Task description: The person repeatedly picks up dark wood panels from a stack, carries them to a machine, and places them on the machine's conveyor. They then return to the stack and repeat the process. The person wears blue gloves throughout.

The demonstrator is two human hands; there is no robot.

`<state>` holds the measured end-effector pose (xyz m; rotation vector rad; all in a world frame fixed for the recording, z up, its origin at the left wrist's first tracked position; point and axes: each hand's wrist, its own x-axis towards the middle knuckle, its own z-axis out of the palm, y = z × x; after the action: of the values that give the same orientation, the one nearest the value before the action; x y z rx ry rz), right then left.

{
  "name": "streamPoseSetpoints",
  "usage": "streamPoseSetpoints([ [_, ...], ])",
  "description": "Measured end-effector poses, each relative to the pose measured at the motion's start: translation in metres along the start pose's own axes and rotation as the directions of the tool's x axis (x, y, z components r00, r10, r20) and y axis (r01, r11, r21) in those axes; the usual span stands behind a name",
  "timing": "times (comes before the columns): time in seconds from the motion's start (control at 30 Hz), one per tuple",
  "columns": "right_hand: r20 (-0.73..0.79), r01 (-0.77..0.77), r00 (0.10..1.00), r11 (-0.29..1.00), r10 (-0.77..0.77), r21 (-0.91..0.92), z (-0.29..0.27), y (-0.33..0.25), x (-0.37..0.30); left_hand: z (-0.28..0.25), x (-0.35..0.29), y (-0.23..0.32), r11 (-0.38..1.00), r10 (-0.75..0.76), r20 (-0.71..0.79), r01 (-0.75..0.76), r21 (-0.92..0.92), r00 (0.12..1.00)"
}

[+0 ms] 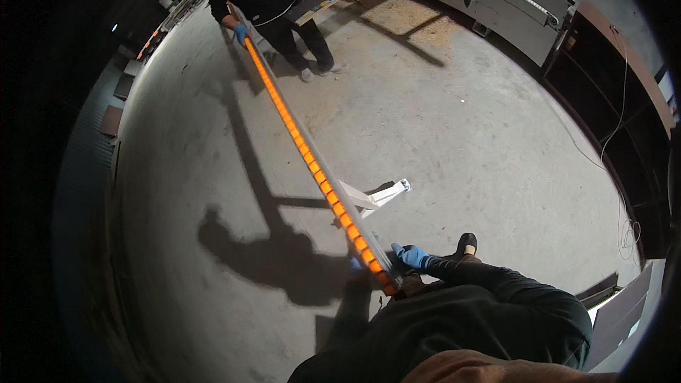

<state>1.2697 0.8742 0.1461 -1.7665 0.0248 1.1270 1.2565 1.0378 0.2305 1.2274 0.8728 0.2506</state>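
1 long, narrow roller rail (pixel 325 187) slants across the view, its far end at the upper left and its near end just below the middle. 1 row of bright orange, blocky rollers runs along its left side, set close together with thin dark gaps between them; a plain grey strip forms its right side. The orange starts a little short of the far tip and reaches the near end, where it looks darker. The rail is raised off the grey floor (pixel 496 142). Under its nearer half, 1 white support (pixel 381 197) juts out rightward; whether the 2 are joined cannot be told.
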Motion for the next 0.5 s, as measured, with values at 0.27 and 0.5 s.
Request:
streamPoseSetpoints([
  [0.27,-0.246,-0.057,0.958,0.935,0.151,0.35,-0.212,0.212,-0.038,0.059,-0.041,0.074,0.572,0.724,-0.108,-0.506,0.646,0.682],
  [0.5,-0.23,-0.238,0.864,0.767,0.447,0.597,-0.399,0.303,-0.134,0.332,-0.123,0.014,0.382,0.753,0.343,-0.797,0.467,0.562],
])
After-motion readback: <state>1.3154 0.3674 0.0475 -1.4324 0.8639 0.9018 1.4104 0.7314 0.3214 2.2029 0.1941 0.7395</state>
